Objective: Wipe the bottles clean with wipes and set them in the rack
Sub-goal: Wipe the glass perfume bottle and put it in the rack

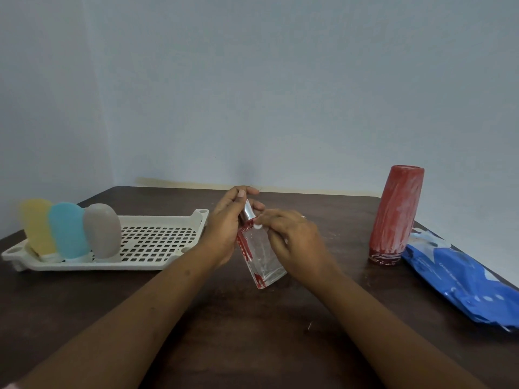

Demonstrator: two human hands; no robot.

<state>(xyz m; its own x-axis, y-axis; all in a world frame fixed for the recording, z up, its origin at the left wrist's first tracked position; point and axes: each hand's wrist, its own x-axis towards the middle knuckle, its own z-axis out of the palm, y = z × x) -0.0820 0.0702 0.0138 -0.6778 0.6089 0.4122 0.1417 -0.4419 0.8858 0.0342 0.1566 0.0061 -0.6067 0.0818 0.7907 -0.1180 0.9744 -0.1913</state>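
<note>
Open table point(252, 332) between rack point(84, 267) and tall red bottle point(396, 214). My left hand point(224, 231) grips the red-smeared clear bottle point(262, 256) by its neck; my right hand point(295, 242) clasps its body.

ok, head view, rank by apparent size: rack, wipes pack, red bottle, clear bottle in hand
1. white rack
2. blue wipes pack, cut off by frame edge
3. red-smeared tall bottle
4. clear glass bottle, partly covered
Pack is nearer, so 2 versus 3 is unsure.

Left hand point(224, 231) grips a tilted clear bottle point(262, 258) (red-streaked) by its neck; right hand point(295, 240) pinches a wipe point(257, 226) against it. Rack point(112, 265) at left, red bottle point(396, 214) at right.
</note>
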